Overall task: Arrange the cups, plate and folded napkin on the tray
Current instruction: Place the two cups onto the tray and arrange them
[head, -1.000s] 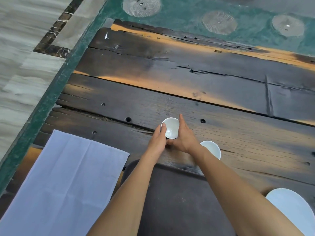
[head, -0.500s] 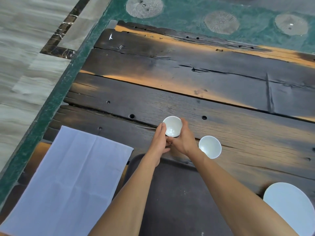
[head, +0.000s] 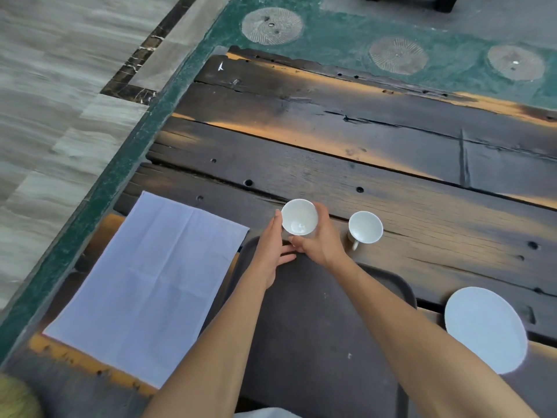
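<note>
A small white cup is held just above the far edge of the dark tray. My right hand wraps around its right side. My left hand rests flat against its left side with fingers stretched out. A second white cup with a small handle stands on the wooden table to the right. A white plate lies at the right, beside the tray. A pale napkin lies spread flat left of the tray.
The table is made of dark, cracked planks with holes and ends at the left above a green border and tiled floor. A yellowish fuzzy object shows at the bottom left corner.
Both hands have drawn the cup nearer to me, over the tray's far edge. My left hand has loosened, its fingers now stretched out below the cup.
</note>
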Tool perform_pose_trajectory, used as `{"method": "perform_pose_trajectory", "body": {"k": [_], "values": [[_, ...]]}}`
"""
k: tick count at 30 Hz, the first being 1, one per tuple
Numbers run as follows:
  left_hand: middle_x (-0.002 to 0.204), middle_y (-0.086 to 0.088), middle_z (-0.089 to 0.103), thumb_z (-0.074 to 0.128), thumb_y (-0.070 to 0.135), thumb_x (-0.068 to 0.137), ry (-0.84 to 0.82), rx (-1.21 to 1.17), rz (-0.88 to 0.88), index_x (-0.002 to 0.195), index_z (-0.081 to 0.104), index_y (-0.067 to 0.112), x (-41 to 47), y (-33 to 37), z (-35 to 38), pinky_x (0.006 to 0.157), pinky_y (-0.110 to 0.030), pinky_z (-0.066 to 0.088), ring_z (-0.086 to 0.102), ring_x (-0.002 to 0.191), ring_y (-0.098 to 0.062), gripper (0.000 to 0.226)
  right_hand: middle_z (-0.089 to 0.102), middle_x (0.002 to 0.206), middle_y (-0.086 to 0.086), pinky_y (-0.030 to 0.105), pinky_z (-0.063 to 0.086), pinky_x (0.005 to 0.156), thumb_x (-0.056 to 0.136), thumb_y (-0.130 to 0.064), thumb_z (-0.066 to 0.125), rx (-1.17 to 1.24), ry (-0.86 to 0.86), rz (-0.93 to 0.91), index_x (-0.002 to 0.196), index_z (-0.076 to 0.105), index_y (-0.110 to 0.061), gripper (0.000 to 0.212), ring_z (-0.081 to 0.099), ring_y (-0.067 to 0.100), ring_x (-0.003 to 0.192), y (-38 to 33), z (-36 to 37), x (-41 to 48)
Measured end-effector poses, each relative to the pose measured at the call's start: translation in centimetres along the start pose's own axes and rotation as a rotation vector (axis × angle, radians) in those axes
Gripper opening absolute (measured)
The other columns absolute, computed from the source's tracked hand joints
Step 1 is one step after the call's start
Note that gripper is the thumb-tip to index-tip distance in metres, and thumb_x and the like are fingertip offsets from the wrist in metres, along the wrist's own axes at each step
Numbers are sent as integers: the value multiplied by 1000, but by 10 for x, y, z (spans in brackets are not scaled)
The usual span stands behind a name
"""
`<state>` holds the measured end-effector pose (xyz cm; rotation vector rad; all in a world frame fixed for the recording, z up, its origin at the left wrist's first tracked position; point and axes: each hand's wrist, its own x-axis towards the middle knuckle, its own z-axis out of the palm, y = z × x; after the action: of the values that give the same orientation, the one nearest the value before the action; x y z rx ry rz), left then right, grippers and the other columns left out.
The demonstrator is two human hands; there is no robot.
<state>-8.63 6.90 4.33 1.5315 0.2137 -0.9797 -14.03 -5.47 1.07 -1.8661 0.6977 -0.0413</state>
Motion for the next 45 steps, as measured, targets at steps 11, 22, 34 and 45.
{"method": "perform_pose_trajectory", "body": {"k": [11, 22, 34, 45], "values": [[105, 29, 61, 34, 60, 105, -45, 31, -32, 116, 57, 50, -53, -35, -31, 79, -29, 57, 73, 95, -13, 28, 63, 108, -11, 47, 61, 82, 70, -27, 75, 45, 17, 106, 128, 33, -48, 74, 71, 25, 95, 3, 29, -70], [121, 10, 63, 44, 29, 109, -68, 128, -97, 144, 47, 43, -54, -57, -66, 81, -29, 58, 69, 102, -13, 38, 62, 112, -5, 45, 62, 80, 72, -23, 73, 19, 2, 236, 141, 25, -41, 86, 70, 22, 95, 11, 74, -88], [117, 19, 58, 43, 11, 106, -85, 217, -169, 144, 45, 47, -23, -65, -86, 88, -29, 58, 65, 106, -8, 53, 57, 118, -6, 43, 59, 88, 74, -18, 72, -34, 3, 312, 141, 20, -37, 87, 61, 20, 106, 17, 103, -72], [150, 0, 51, 51, 16, 105, -35, 200, -143, 152, 40, 37, -11, -67, -85, 106, -48, 52, 56, 132, -26, 52, 53, 124, -3, 38, 55, 91, 73, -17, 73, -22, 22, 321, 135, 18, -40, 86, 56, 18, 112, 20, 109, -66]]}}
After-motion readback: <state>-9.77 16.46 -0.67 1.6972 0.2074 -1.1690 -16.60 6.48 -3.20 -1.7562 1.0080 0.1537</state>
